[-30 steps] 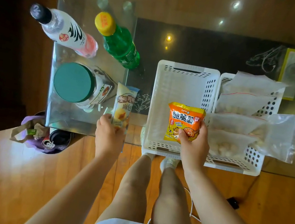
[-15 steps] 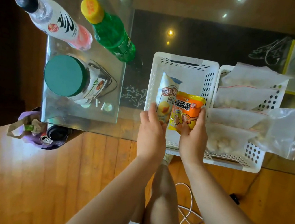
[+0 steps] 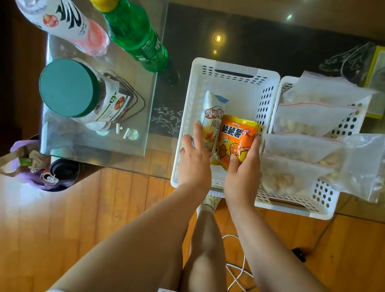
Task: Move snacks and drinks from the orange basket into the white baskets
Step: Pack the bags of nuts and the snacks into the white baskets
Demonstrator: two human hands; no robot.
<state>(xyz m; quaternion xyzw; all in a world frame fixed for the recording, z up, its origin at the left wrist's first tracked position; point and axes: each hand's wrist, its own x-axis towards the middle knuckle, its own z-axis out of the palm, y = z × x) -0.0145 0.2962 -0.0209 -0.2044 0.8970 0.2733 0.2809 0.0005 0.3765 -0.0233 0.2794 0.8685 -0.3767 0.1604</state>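
A person stands at a glass table [image 3: 93, 137], both hands lowered into the left white basket [image 3: 232, 82]. The left hand [image 3: 196, 157] has its fingers fairly straight, resting along a pale bread packet [image 3: 211, 121] that stands against the basket's left wall. The right hand [image 3: 243, 171] curls around the lower edge of an orange crisp bag [image 3: 235, 139], thumb on its front, holding it upright just right of the bread packet. The two packs touch.

Both packs look light, puffy and crinkly, so they should crush easily and slide on their glossy film. A gentle hold at the sealed bottom or side edges seems safest.

Right of this basket, touching it, a second white basket [image 3: 322, 203] holds clear zip bags [image 3: 314, 118] of pale round snacks, one bag spilling over its right rim. Left of the baskets stand a white bottle [image 3: 56, 13], a green bottle [image 3: 133, 28] and a teal-lidded jar [image 3: 71, 88]. The orange basket is not visible.
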